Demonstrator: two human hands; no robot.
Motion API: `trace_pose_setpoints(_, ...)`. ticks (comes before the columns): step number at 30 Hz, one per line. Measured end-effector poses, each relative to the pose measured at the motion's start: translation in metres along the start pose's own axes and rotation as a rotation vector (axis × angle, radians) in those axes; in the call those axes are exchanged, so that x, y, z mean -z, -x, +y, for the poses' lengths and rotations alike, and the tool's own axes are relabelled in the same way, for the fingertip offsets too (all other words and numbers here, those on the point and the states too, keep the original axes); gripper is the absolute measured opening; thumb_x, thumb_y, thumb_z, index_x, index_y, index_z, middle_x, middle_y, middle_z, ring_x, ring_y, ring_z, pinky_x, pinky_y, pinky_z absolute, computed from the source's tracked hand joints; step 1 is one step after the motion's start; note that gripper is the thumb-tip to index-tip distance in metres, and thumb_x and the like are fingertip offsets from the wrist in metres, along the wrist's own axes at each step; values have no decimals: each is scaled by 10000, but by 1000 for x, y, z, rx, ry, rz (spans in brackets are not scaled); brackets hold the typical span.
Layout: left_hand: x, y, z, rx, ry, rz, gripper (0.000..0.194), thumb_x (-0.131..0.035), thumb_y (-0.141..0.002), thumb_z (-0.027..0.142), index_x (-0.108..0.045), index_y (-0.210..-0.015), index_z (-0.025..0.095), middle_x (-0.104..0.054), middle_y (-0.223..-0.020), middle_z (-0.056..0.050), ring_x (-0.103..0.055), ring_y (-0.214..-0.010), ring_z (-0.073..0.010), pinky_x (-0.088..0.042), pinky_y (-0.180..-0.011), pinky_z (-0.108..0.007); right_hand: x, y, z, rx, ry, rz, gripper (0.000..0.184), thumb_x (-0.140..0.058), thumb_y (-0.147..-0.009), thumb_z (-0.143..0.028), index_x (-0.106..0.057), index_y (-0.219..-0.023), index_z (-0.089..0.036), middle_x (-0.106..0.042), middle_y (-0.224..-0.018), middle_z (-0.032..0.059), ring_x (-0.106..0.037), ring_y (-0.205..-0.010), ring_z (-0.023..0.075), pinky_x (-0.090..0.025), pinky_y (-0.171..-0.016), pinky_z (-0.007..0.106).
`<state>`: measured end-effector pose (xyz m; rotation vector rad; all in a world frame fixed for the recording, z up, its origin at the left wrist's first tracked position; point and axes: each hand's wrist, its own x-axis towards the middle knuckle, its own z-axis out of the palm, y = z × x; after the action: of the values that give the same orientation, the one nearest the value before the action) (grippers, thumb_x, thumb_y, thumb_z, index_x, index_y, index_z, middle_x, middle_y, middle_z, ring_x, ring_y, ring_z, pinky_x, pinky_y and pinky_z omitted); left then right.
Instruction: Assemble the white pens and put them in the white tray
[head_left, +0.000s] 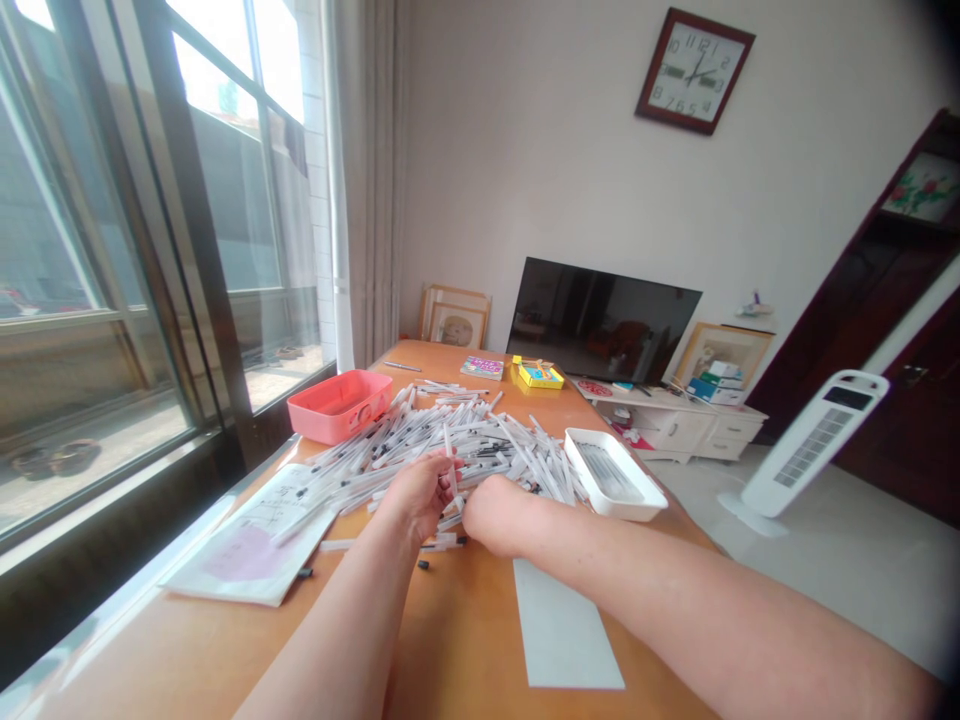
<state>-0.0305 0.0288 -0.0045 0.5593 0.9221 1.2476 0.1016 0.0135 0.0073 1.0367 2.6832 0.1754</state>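
Left hand [415,497] raised, fingers pinching an upright pen [451,470] (white barrel); right hand [496,516] bent down, fingers hidden, can't tell.

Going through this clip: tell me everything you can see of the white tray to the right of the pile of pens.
The white tray is shallow and rectangular with rounded corners and a raised rim, and it looks like glossy plastic. It sits flat on the wooden table, angled to the table edge, beside the loose pile of thin white pens. Inside, a neat batch of slender items with dark ends lies side by side along its length; they look like the same pens. Neither hand touches it. Pens from the pile lie close to its left side, but contact cannot be told.
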Motion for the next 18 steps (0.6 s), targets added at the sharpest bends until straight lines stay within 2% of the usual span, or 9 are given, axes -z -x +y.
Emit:
trace_pose_setpoints(3, 0, 1, 1, 1, 5, 8, 202, -700, -742, 119, -640, -934, 136, -674, -788, -41, -589, -540, -71, -467, -493, -170, -2, -3, 0, -12, -73, 34, 541, -780, -466, -10, -302, -304, -204, -526, -431, -6, -683, -648, 259, -566, -746, 416)
trace_pose_setpoints(6, -1, 2, 2, -3, 13, 5, 170, -701, -742, 114, -634, -897, 137, -670, -789, -40, -583, -538, -65, -466, -494, -165, 2, 2, 0, 38, 14, -23, 443, -785, -486, -17, -410, -353, -211, -614, -512, 18, -695, -675, 263, -561, -725, 395)
trace_pose_setpoints(8, -1, 3, 2, -8, 19, -3, 174, -702, -739, 111, -630, -895, 142, -669, -788, -39, -583, -540, -66, -458, -487, -161, 8, 9, 0, 69, 95, -64, 314, -782, -530, -33, -535, -445, -209, -689, -623, 52, -699, -701, 267, -558, -709, 379)
trace_pose_setpoints(11, 0, 3, 2, -13, 27, -13, 196, -702, -740, 118, -633, -921, 151, -665, -789, -36, -572, -527, -62, -445, -471, -158, 13, 20, 2, 72, 111, -46, 161, -759, -605, -61, -674, -642, -194, -731, -743, 79, -701, -727, 254, -551, -711, 350)
trace_pose_setpoints(18, 2, 0, -1, -34, 22, -29, 186, -696, -740, 129, -642, -918, 145, -670, -812, -46, -578, -548, -67, -455, -484, -161, 2, 31, 11, 135, 128, 75, 228, -675, -743, -112, -696, -960, -176, -744, -916, 91, -708, -795, 253, -540, -735, 337)
